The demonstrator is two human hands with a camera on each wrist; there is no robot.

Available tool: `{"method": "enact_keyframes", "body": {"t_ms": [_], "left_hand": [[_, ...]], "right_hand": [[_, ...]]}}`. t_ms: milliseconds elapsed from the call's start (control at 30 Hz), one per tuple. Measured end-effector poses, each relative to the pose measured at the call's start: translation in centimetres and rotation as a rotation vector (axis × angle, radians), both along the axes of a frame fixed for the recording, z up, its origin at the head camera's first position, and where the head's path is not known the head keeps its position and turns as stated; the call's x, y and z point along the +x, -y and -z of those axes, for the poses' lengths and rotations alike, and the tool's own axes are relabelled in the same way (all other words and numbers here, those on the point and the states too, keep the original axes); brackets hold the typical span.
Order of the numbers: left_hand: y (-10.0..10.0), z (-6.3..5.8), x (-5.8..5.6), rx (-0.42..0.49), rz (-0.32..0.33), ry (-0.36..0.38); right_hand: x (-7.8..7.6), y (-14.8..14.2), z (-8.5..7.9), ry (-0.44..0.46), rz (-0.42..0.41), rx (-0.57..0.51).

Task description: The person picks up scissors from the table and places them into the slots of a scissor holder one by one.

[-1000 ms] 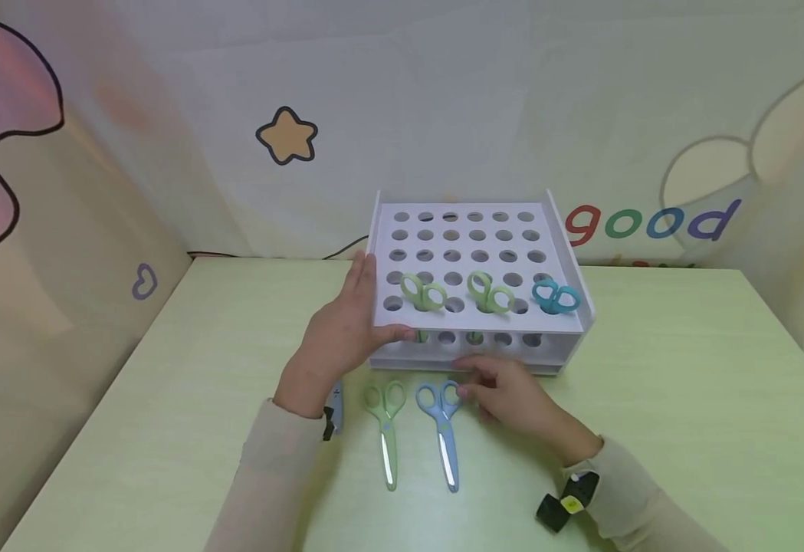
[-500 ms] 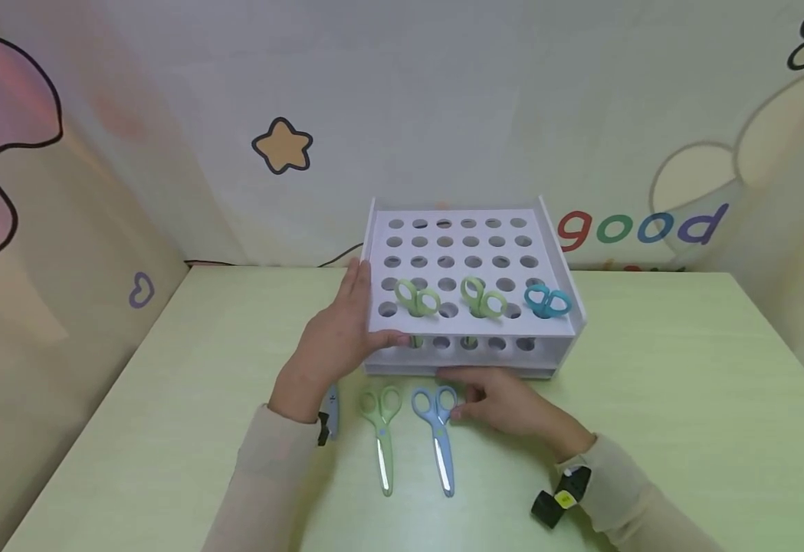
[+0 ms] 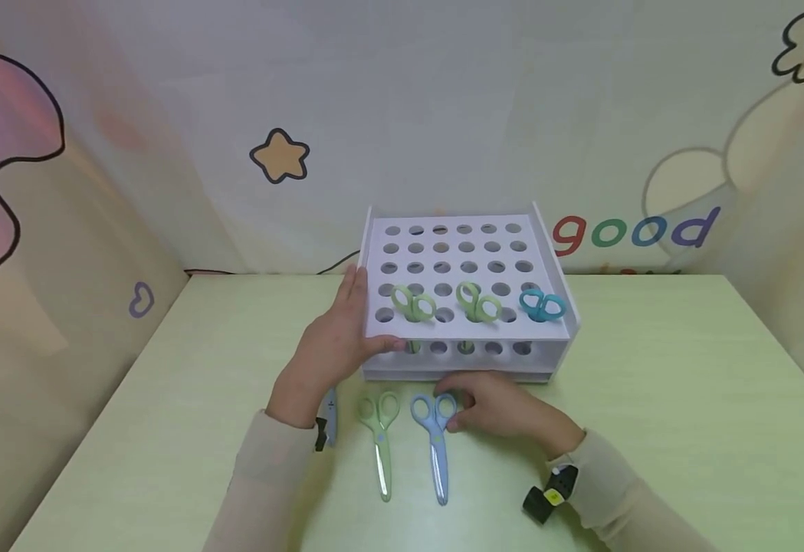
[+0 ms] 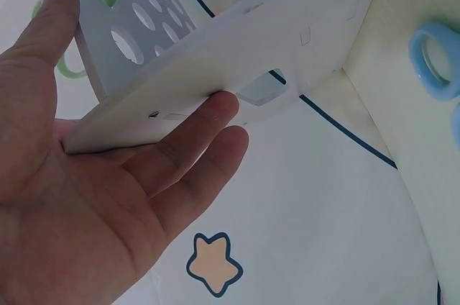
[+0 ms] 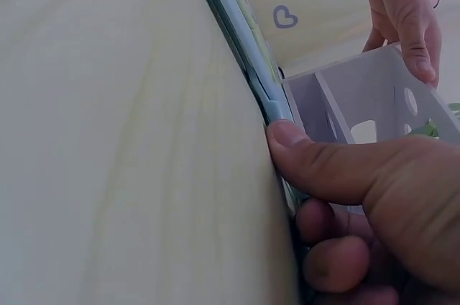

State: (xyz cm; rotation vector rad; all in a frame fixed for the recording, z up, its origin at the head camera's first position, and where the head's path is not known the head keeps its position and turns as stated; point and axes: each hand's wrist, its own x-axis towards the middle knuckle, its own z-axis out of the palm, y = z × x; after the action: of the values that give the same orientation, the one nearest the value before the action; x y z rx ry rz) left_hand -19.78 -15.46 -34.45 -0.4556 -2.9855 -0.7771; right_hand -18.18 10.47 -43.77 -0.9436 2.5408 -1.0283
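A white rack (image 3: 453, 257) with rows of round holes stands on the table. My left hand (image 3: 333, 341) grips its left side, thumb over the front edge and fingers along the outer wall. Blue scissors (image 3: 437, 438) lie flat before the rack, handles toward it. My right hand (image 3: 498, 402) pinches their right handle loop between thumb and index finger; in the right wrist view the thumb (image 5: 323, 165) presses the blue handle edge and the other fingers are curled. Green scissors (image 3: 380, 438) lie to the left, parallel to the blue pair.
Two green scissors (image 3: 417, 313) and a teal pair (image 3: 543, 310) stand in the rack's front holes, handles up. A narrow blue-grey thing (image 3: 331, 418) shows partly behind the left wrist. The printed wall (image 3: 443, 115) rises behind the rack.
My right hand has shifted slightly, its index finger and thumb closing in around the blue scissors' loop. My left hand stays on the rack. The head view has tilted a little.
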Motion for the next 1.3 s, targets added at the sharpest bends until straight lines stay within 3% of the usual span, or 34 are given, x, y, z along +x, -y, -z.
{"method": "enact_keyframes", "body": {"t_ms": [200,333,633,1033,1167,1300], "left_hand": [[0.1,0.2,0.0,0.015,-0.007,0.003],[0.3,0.2,0.1,0.002,-0.022,0.016],[0.5,0.2,0.2,0.008,-0.019,0.004],[0.3,0.3,0.1,0.014,-0.014,0.007],[0.1,0.2,0.1,0.021,-0.009,0.006],[0.0,0.1,0.1,0.015,-0.006,0.004]], "right_hand": [[0.1,-0.4,-0.6,-0.063,-0.013,0.100],[0.3,-0.8,-1.3,-0.046,-0.037,0.116],[1.0,-1.1,-4.5,0.111,-0.057,-0.046],[1.8,-1.3,-6.0,0.331,-0.031,-0.229],[1.9,-1.5,-6.3,0.347,-0.029,-0.292],[1.9,-1.8,-6.3,0.308,-0.036,-0.350]]}}
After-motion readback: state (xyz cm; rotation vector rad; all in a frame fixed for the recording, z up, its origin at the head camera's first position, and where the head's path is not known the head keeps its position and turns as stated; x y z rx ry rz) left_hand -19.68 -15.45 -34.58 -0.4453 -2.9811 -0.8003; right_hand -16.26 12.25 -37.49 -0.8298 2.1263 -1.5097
